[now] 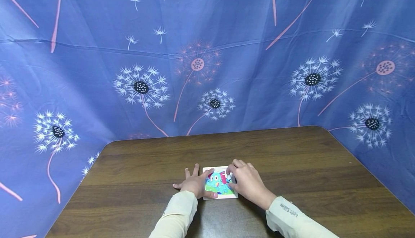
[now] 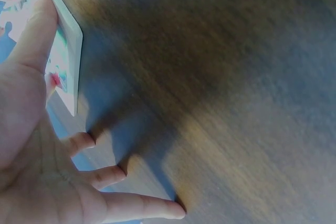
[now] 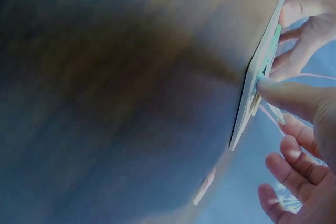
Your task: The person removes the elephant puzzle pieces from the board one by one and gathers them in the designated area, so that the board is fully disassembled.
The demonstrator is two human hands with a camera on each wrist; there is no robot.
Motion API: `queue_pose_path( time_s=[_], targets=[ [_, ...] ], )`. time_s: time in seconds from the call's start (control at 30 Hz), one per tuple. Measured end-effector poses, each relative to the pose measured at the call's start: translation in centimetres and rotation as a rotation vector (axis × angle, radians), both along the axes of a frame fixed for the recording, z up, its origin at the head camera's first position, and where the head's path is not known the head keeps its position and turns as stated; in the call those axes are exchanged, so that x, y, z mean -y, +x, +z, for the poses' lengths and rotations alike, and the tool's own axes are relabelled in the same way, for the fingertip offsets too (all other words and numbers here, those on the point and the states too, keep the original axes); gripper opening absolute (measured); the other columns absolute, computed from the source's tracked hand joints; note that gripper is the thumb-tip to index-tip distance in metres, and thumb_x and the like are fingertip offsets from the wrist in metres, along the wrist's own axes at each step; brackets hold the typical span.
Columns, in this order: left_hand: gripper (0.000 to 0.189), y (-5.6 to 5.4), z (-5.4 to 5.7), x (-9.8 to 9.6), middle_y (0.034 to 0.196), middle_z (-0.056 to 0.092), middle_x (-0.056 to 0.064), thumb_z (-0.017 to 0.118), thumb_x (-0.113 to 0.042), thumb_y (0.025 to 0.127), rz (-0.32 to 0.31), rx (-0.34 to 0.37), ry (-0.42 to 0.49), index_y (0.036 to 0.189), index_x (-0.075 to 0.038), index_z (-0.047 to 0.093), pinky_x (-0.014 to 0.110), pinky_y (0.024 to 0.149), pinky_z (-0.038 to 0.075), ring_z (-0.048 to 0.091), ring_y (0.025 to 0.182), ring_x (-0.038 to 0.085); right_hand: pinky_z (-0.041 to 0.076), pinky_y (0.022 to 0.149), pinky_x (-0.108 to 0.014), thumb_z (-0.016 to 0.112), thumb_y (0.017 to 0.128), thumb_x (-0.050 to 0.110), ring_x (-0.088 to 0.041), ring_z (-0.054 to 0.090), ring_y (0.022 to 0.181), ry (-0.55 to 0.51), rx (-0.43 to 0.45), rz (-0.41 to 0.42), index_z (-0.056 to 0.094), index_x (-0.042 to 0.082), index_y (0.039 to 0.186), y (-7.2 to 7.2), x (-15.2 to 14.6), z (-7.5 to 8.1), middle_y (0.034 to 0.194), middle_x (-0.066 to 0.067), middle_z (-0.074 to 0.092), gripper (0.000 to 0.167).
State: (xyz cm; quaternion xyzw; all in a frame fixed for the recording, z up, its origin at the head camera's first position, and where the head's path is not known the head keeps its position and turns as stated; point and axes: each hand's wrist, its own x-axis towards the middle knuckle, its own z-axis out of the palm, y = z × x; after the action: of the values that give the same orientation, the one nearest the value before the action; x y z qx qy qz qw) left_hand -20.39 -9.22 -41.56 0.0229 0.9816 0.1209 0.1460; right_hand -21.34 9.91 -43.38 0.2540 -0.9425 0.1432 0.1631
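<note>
A small jigsaw puzzle board (image 1: 223,197) with a white border lies on the table, showing a blue cartoon animal with red ears on green. My left hand (image 1: 193,184) is spread at its left side; thumb and index finger rest on the board's border and the other fingers reach onto the table. Over the board's right part, my right hand (image 1: 249,184) pinches a puzzle piece (image 3: 276,113) between thumb and index finger. That piece stands tilted up from the board in the right wrist view, and its picture is mostly hidden by the fingers.
The brown wooden table (image 1: 146,166) reaches back to a blue cloth (image 1: 253,97) printed with dandelions. In the right wrist view a small flat pinkish piece (image 3: 205,186) lies on the table beyond the board.
</note>
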Motion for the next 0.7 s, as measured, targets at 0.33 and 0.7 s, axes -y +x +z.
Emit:
queue_pose_path(
  time_s=[0.33,0.7],
  targets=[
    [0.088,0.0,-0.1,0.0,0.164,0.029,0.013,0.084,-0.055,0.075,-0.001,-0.007,0.011,0.152,-0.037,0.045,0.088,0.088,0.031,0.021,0.149,0.050,0.049,0.070,-0.036,0.093,0.073,0.022,-0.013,0.057,0.078,-0.086,0.183,-0.042,0.073,0.017,0.095,-0.5,-1.0,0.8,0.089,0.004,0.059,0.031],
    [0.088,0.1,0.1,0.0,0.165,0.027,0.013,0.084,-0.054,0.076,-0.004,0.001,0.018,0.152,-0.036,0.044,0.089,0.089,0.030,0.019,0.150,0.050,0.050,0.071,-0.036,0.090,0.077,0.018,-0.019,0.062,0.085,-0.250,0.295,-0.037,0.076,0.017,0.101,-1.4,-3.8,1.4,0.093,0.002,0.062,0.028]
  ],
)
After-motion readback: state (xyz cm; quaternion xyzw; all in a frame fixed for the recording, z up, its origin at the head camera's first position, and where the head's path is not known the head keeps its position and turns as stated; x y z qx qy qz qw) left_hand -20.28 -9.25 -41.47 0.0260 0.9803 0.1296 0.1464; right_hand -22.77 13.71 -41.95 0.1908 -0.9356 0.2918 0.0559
